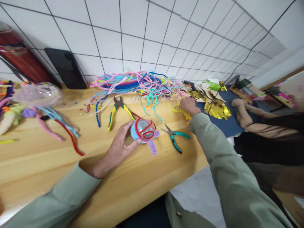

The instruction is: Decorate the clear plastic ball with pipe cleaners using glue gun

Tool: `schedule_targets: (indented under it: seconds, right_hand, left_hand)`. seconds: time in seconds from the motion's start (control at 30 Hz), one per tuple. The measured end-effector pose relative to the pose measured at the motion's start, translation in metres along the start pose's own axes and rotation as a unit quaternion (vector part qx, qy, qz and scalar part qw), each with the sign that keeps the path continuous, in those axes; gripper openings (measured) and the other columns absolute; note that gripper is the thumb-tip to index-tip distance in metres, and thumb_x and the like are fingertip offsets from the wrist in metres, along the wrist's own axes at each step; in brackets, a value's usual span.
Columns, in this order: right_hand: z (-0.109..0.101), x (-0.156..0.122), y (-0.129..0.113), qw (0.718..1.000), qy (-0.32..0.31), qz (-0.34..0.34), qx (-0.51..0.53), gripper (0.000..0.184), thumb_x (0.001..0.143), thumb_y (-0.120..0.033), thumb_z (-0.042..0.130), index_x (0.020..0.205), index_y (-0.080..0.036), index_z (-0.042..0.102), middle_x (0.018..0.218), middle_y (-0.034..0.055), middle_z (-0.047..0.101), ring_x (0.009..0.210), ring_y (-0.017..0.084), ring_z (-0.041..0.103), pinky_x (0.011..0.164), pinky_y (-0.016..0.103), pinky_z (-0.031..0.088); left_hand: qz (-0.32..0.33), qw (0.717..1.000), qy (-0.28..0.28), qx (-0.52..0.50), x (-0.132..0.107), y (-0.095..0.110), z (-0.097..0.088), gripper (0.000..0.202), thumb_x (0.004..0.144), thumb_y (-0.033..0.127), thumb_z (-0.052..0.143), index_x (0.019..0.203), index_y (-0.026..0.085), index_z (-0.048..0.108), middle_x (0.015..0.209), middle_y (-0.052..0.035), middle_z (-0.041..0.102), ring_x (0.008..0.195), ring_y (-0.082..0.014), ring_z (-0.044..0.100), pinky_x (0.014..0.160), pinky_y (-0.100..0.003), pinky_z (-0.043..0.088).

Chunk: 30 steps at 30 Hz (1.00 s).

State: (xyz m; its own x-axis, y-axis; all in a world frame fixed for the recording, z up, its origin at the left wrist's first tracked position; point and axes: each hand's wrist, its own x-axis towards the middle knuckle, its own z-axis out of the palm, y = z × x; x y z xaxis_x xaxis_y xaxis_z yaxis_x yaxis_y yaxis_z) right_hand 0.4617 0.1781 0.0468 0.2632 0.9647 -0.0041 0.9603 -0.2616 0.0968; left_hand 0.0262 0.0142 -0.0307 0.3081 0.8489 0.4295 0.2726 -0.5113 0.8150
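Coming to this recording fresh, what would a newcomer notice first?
Probably the bright tangle of pipe cleaners along the foot of the tiled wall. Next, the clear ball with red loops and a pale-blue side, held in the left hand over the wooden table. Teal-handled pliers lie to its right.

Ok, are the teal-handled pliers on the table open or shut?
Open: the teal-handled pliers lie on the table with handles spread and tips apart.
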Motion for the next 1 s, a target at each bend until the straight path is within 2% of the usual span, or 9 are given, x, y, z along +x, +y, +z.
schedule_targets:
  seconds: [0.17, 0.27, 0.37, 0.43, 0.5, 0.63, 0.73, 0.87, 1.0]
  right_hand:
    - [-0.018, 0.003, 0.001, 0.997, 0.038, 0.028, 0.058, 0.03, 0.095, -0.021, 0.067, 0.114, -0.007, 0.086, 0.121, 0.0306, 0.086, 0.121, 0.039, 0.078, 0.104, 0.045, 0.055]
    - [-0.044, -0.005, 0.014, 0.983, 0.115, 0.033, 0.139, 0.025, 0.101, -0.025, 0.063, 0.113, -0.015, 0.082, 0.122, 0.0218, 0.087, 0.116, 0.034, 0.079, 0.098, 0.042, 0.058]
    - [-0.064, -0.03, 0.019, 0.926, 0.206, 0.018, 0.316, 0.015, 0.098, -0.026, 0.068, 0.11, -0.021, 0.074, 0.109, 0.0128, 0.087, 0.093, 0.027, 0.078, 0.082, 0.039, 0.061]
    - [-0.069, -0.06, 0.01, 0.901, 0.21, -0.022, 0.38, 0.012, 0.098, -0.026, 0.068, 0.109, -0.025, 0.072, 0.099, 0.0064, 0.086, 0.081, 0.024, 0.075, 0.075, 0.037, 0.061]
    - [-0.068, -0.1, -0.011, 0.866, 0.193, -0.126, 0.445, 0.012, 0.098, -0.027, 0.075, 0.11, -0.026, 0.074, 0.097, 0.0042, 0.086, 0.084, 0.023, 0.077, 0.077, 0.036, 0.062]
    - [-0.06, -0.185, -0.07, 0.843, 0.207, -0.333, 0.368, 0.012, 0.107, -0.024, 0.071, 0.11, -0.029, 0.082, 0.097, 0.0028, 0.087, 0.086, 0.022, 0.078, 0.08, 0.038, 0.06]
    - [-0.055, -0.225, -0.107, 0.824, 0.245, -0.424, 0.285, 0.022, 0.111, -0.015, 0.066, 0.113, -0.028, 0.083, 0.102, 0.0047, 0.089, 0.095, 0.025, 0.079, 0.088, 0.042, 0.059]
    - [-0.052, -0.239, -0.133, 0.823, 0.262, -0.453, 0.22, 0.023, 0.114, -0.014, 0.063, 0.115, -0.026, 0.083, 0.105, 0.0065, 0.089, 0.095, 0.026, 0.074, 0.089, 0.044, 0.055]
    - [-0.053, -0.238, -0.14, 0.819, 0.27, -0.463, 0.204, 0.023, 0.115, -0.016, 0.063, 0.115, -0.026, 0.083, 0.104, 0.0061, 0.088, 0.094, 0.026, 0.071, 0.086, 0.045, 0.052]
  left_hand:
    - [-0.022, 0.999, 0.007, -0.023, 0.0, 0.0, 0.003, 0.073, 0.105, 0.059, 0.083, 0.167, 0.03, 0.057, 0.165, -0.015, 0.069, 0.152, -0.0392, 0.07, 0.134, -0.064, 0.056]
    - [-0.018, 0.999, 0.007, -0.035, 0.0, 0.0, 0.003, 0.073, 0.105, 0.059, 0.083, 0.166, 0.029, 0.057, 0.165, -0.0157, 0.069, 0.152, -0.0393, 0.07, 0.134, -0.064, 0.055]
    - [-0.028, 0.999, 0.003, -0.039, 0.001, -0.001, 0.003, 0.073, 0.105, 0.059, 0.082, 0.166, 0.027, 0.057, 0.165, -0.0175, 0.068, 0.151, -0.0392, 0.07, 0.134, -0.064, 0.055]
    - [-0.031, 0.999, 0.0, -0.038, 0.002, -0.001, 0.003, 0.074, 0.106, 0.06, 0.081, 0.166, 0.026, 0.056, 0.165, -0.0188, 0.068, 0.151, -0.0396, 0.07, 0.133, -0.064, 0.055]
    - [-0.02, 0.999, -0.001, -0.033, 0.002, -0.001, 0.003, 0.075, 0.106, 0.062, 0.081, 0.166, 0.025, 0.056, 0.165, -0.0197, 0.067, 0.152, -0.0397, 0.069, 0.133, -0.064, 0.055]
    - [0.034, 0.998, 0.042, 0.015, 0.003, 0.006, -0.002, 0.074, 0.106, 0.06, 0.082, 0.166, 0.025, 0.054, 0.167, -0.0201, 0.063, 0.159, -0.0392, 0.062, 0.134, -0.062, 0.054]
    - [0.091, 0.989, 0.1, 0.052, 0.004, 0.02, -0.01, 0.065, 0.108, 0.054, 0.082, 0.161, 0.026, 0.059, 0.157, -0.0177, 0.068, 0.149, -0.0349, 0.067, 0.125, -0.057, 0.06]
    - [0.163, 0.981, 0.094, 0.044, 0.005, 0.042, -0.016, 0.039, 0.11, 0.041, 0.083, 0.143, 0.025, 0.072, 0.123, -0.01, 0.08, 0.113, -0.0246, 0.076, 0.099, -0.04, 0.066]
    - [0.176, 0.981, 0.081, 0.012, 0.007, 0.052, -0.015, 0.021, 0.113, 0.035, 0.079, 0.13, 0.023, 0.08, 0.106, -0.007, 0.084, 0.093, -0.0182, 0.078, 0.084, -0.031, 0.062]
